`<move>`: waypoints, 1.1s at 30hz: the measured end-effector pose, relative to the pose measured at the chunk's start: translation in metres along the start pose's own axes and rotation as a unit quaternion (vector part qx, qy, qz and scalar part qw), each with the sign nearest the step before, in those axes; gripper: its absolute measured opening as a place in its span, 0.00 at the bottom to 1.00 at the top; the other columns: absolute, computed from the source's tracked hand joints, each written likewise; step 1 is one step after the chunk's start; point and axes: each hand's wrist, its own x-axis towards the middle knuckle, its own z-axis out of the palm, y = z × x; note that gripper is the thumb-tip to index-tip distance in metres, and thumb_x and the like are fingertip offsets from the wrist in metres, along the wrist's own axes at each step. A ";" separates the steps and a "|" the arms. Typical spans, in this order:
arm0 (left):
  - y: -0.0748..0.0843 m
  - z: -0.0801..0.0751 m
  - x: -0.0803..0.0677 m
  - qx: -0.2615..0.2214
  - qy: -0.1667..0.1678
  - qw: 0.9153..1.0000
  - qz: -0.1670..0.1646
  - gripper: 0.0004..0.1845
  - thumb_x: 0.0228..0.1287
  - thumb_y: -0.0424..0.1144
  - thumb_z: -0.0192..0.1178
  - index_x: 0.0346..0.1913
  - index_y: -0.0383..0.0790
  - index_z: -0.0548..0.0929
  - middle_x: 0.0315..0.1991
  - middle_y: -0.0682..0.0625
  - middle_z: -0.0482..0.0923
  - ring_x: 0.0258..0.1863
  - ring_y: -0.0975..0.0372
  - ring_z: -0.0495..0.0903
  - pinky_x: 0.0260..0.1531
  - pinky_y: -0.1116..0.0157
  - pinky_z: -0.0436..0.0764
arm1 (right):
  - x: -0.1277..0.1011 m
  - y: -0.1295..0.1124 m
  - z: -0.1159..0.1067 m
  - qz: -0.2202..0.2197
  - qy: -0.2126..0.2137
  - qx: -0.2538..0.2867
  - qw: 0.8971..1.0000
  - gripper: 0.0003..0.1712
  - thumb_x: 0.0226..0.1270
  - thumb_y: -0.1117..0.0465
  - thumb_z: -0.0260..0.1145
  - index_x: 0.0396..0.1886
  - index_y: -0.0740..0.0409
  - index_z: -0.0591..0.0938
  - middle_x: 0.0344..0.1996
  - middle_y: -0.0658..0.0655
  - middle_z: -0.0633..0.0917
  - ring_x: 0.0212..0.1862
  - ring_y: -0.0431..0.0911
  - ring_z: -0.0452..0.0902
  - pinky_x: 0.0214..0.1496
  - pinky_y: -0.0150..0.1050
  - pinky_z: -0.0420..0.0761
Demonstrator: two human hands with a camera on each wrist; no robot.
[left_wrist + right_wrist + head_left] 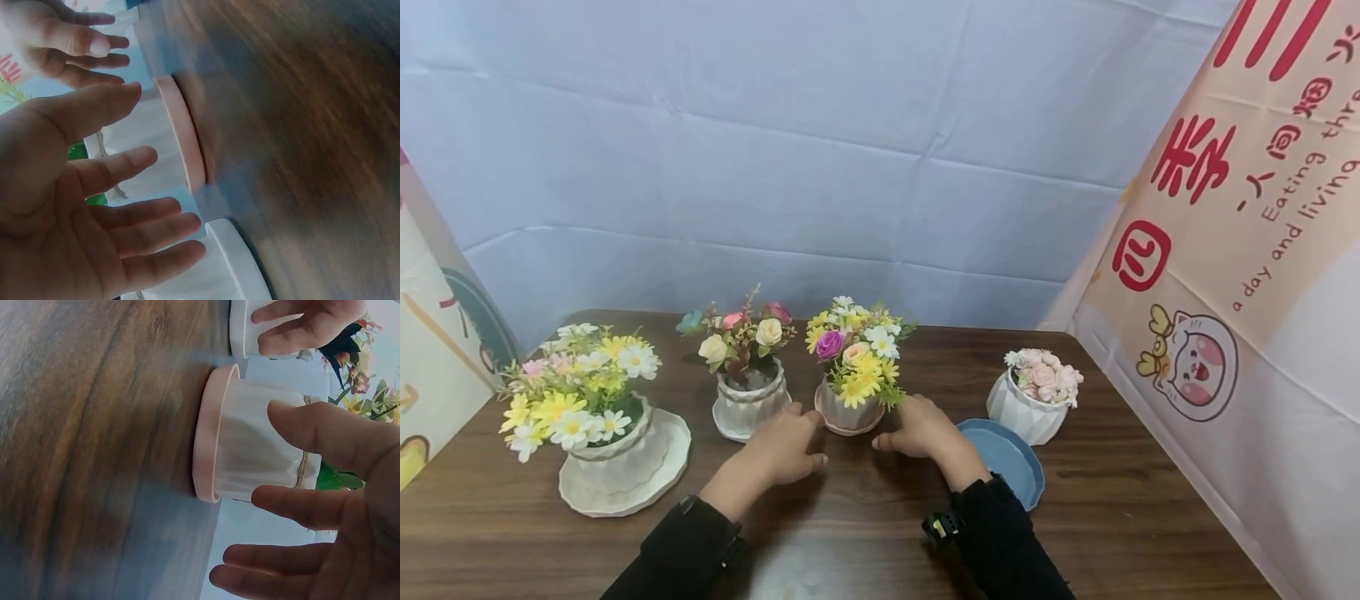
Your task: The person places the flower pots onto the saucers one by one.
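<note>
A small white ribbed pot of yellow, white and purple flowers [853,354] stands on a pink saucer [848,423] at mid-table. My left hand [812,435] lies just left of it and my right hand [891,425] just right, both with fingers straight and spread, holding nothing. The left wrist view shows my left hand [147,125] open towards the pink saucer [181,140], a small gap between them. In the right wrist view my right hand [265,456] cups the air beside the pot [250,450] without gripping it.
A white pot of roses [748,400] stands close on the left and a larger daisy pot on a white saucer [625,483] further left. An empty blue saucer [1007,458] and a white pot of pink flowers [1033,400] sit right. Cloth walls enclose the table.
</note>
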 end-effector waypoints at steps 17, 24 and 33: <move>0.009 0.006 -0.001 -0.021 -0.013 0.999 0.030 0.20 0.49 0.43 0.69 0.40 0.34 0.77 0.35 0.41 0.72 0.37 0.49 0.76 0.37 0.53 0.76 | -0.003 0.005 0.000 0.053 -0.006 -0.004 0.999 0.38 0.52 0.51 0.72 0.61 0.62 0.71 0.53 0.65 0.75 0.57 0.60 0.68 0.53 0.53 0.71; 0.023 0.015 0.001 0.000 -0.010 0.999 0.033 0.20 0.49 0.44 0.68 0.43 0.36 0.78 0.41 0.40 0.72 0.37 0.47 0.76 0.34 0.51 0.77 | -0.010 0.014 -0.003 0.062 0.008 0.011 0.998 0.36 0.54 0.53 0.71 0.61 0.63 0.71 0.54 0.63 0.75 0.58 0.61 0.66 0.53 0.55 0.70; 0.050 0.022 0.009 0.024 0.000 0.998 0.059 0.20 0.50 0.45 0.68 0.43 0.37 0.78 0.38 0.43 0.74 0.38 0.49 0.77 0.32 0.52 0.77 | -0.022 0.032 -0.010 0.084 0.015 0.030 0.996 0.33 0.56 0.55 0.69 0.59 0.65 0.72 0.54 0.66 0.74 0.59 0.64 0.63 0.53 0.57 0.69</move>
